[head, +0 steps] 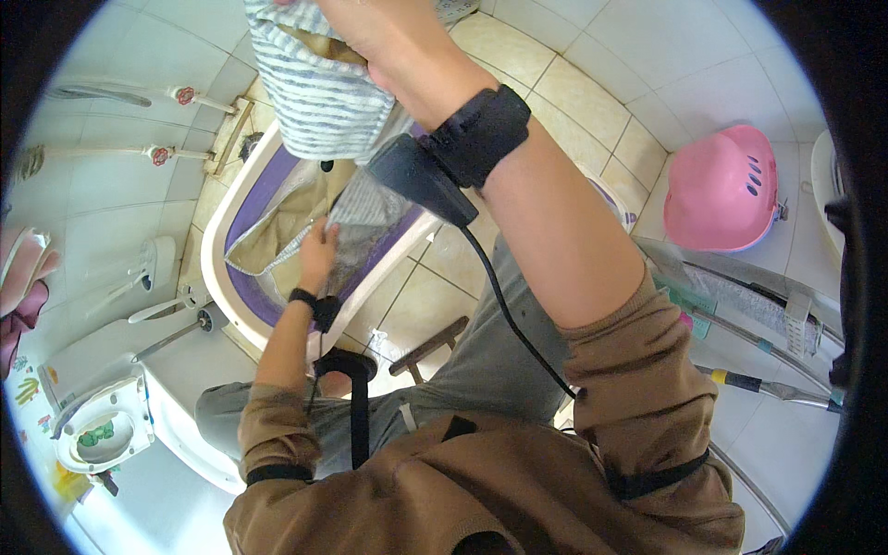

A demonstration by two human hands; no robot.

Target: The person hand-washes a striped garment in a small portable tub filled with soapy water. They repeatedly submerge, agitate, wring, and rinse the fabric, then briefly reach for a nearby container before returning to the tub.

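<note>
A wet blue-and-white striped garment with a tan lining [326, 104] hangs from my raised right hand [371, 41], which is shut on its upper part near the top edge of the view. Its lower part trails into a white and purple plastic tub [215, 257]. Inside the tub, my left hand [318, 253] is at the striped edge of the spread cloth; its fingers are partly hidden and blurred, so its grip is unclear. Water lies in the tub around the cloth. Black straps with small devices are on both wrists.
A pink basin [721, 187] stands at the right by the tiled wall. Pipes with red valve handles [159, 155] run along the left wall. A toilet [104, 433] is at the lower left. A dark low stool [430, 350] is near my legs.
</note>
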